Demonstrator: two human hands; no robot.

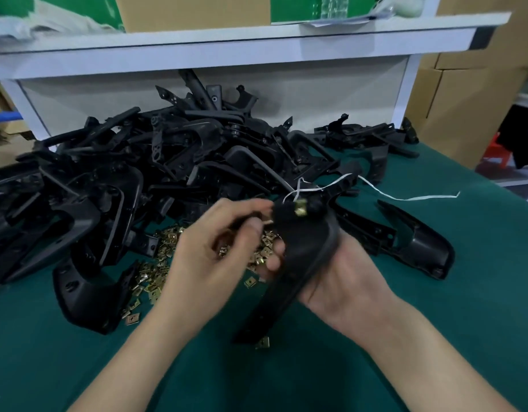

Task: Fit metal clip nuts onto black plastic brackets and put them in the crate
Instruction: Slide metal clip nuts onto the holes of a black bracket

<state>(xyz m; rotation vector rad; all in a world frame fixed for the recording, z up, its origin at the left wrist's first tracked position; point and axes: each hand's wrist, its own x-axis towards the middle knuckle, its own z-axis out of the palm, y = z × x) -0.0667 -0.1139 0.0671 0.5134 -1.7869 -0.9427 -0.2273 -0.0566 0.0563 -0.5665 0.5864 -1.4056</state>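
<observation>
My right hand (343,281) grips a long curved black plastic bracket (298,257) from underneath, holding it tilted above the green table. A brass clip nut (300,207) sits on the bracket's upper end. My left hand (212,248) is at that upper end, fingers pinched against the bracket's left edge; a small pale piece shows between the fingertips, too blurred to name. A heap of loose brass clip nuts (158,269) lies on the table under both hands. No crate is in view.
A large pile of black brackets (155,162) fills the table's back left and middle. Single brackets lie at the left (87,292) and right (417,242). A white string (405,197) trails rightward. A white shelf (227,52) with cardboard boxes overhangs the back.
</observation>
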